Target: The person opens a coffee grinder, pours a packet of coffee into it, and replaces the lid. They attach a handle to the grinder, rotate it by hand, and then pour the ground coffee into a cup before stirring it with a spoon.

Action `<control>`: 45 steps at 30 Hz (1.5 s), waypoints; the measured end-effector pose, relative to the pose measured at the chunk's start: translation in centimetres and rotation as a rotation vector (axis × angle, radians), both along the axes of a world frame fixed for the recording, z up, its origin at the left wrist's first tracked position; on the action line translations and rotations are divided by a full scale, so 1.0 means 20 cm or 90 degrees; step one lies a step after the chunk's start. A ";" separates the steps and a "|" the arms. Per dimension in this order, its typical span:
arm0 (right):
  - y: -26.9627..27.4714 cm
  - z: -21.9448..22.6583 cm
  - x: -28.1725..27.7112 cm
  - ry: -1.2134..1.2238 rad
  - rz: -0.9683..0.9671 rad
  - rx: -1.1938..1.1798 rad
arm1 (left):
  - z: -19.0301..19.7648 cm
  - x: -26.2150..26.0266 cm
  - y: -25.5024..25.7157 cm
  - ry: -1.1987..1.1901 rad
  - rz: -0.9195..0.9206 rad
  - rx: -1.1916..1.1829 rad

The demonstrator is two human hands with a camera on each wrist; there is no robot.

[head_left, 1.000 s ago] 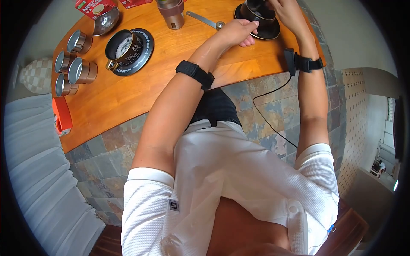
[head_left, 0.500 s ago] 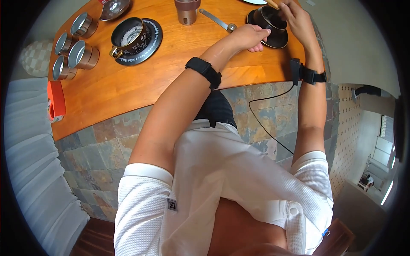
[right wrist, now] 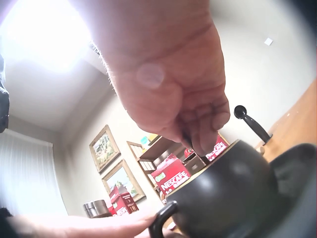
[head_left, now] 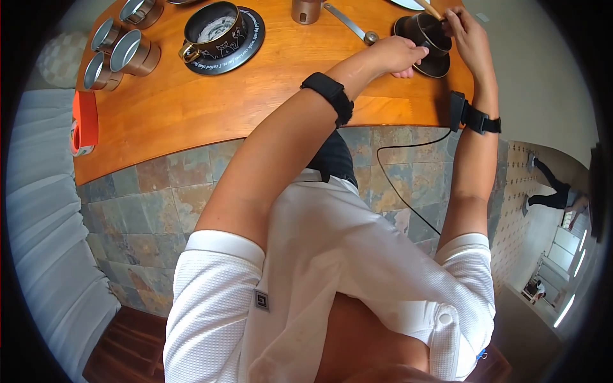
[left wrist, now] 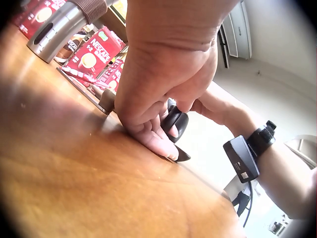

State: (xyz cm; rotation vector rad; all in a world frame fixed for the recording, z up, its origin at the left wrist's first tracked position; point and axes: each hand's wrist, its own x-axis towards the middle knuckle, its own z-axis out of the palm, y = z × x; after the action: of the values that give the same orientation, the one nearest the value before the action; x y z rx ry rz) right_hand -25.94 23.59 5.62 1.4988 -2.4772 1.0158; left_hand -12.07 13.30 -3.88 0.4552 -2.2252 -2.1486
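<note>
Black cup (head_left: pixel 429 39) observed upright on a dark saucer (head_left: pixel 437 67) at the right-hand end of the wooden table (head_left: pixel 191 121); its handle (right wrist: pixel 163 218) is gripped by the curled fingers of the left hand (head_left: pixel 399 56). A thin dark utensil (right wrist: pixel 187 141) is pinched, fingertips closed, by the right hand (head_left: pixel 471 41) above the cup's rim, its lower end being hidden. A metal scoop (head_left: pixel 348 24) is seen lying near the left hand, and a patterned cup (head_left: pixel 214 32) is positioned well apart, on its own saucer (head_left: pixel 248 53).
</note>
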 end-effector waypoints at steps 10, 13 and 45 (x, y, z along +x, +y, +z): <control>0.03 -0.04 0.04 -0.033 0.134 0.000 | 0.02 0.02 0.00 0.018 0.003 0.002; 0.00 0.06 0.09 0.038 0.021 0.007 | 0.02 0.03 0.00 0.020 0.013 0.005; 0.14 0.06 0.03 0.080 -0.008 0.050 | 0.04 0.05 -0.02 0.000 -0.036 0.028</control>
State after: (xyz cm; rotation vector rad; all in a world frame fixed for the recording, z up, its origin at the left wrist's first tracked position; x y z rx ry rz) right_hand -25.44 26.38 6.88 1.5156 -2.4629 0.8038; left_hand -11.00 12.81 -2.98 0.3968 -2.2216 -2.2287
